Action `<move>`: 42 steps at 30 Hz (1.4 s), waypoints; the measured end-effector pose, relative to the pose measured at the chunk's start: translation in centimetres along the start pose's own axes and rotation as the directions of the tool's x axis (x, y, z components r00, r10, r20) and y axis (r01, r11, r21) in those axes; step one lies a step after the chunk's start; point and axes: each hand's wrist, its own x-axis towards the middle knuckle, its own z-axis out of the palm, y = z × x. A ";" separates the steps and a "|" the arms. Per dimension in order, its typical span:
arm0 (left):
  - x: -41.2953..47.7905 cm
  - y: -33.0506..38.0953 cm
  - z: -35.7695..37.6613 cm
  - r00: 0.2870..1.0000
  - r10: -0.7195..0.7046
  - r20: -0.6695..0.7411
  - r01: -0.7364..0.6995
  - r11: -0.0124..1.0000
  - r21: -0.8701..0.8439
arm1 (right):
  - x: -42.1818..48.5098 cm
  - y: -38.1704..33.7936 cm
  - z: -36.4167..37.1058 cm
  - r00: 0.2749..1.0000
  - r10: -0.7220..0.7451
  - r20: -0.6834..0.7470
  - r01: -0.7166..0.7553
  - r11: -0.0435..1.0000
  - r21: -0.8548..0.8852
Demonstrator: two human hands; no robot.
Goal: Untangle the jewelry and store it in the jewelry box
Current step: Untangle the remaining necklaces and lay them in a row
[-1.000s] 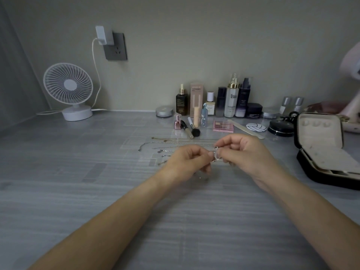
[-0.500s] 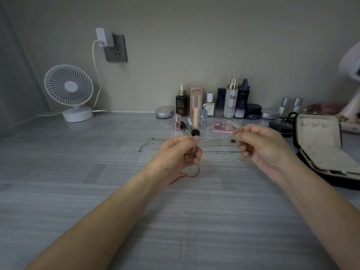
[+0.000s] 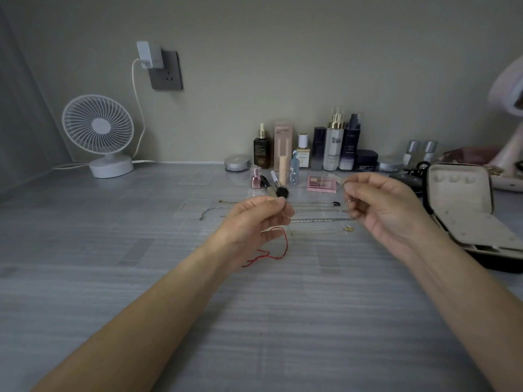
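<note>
- Left hand (image 3: 254,222) held above the tabletop (image 3: 135,278), fingers (image 3: 278,203) curled, red cord (image 3: 286,244) hanging from it.
- Right hand (image 3: 387,210) pinches a small jewelry piece (image 3: 350,200).
- Chains (image 3: 317,220) lie between the hands; jewelry box (image 3: 464,210) open at right.

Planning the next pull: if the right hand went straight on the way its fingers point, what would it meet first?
Probably the left hand, which holds the red cord. The right hand pinches a small jewelry piece, and the gap between them looks free, though depth is unclear.
</note>
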 end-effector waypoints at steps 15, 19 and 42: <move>-0.1 0.0 0.3 1.000 -0.005 -0.017 0.005 1.000 0.018 | -0.4 -0.1 0.4 0.995 -0.095 -0.035 0.091 0.991 -0.103; -0.1 -0.1 0.3 1.000 -0.007 -0.020 0.008 0.999 0.031 | -0.4 -0.2 0.2 0.994 -0.103 -0.022 0.099 0.986 -0.135; -0.5 -0.9 0.7 0.999 -0.035 -0.009 0.034 0.818 0.575 | 0.0 1.1 -0.2 0.999 0.028 -0.025 -0.035 0.923 -0.384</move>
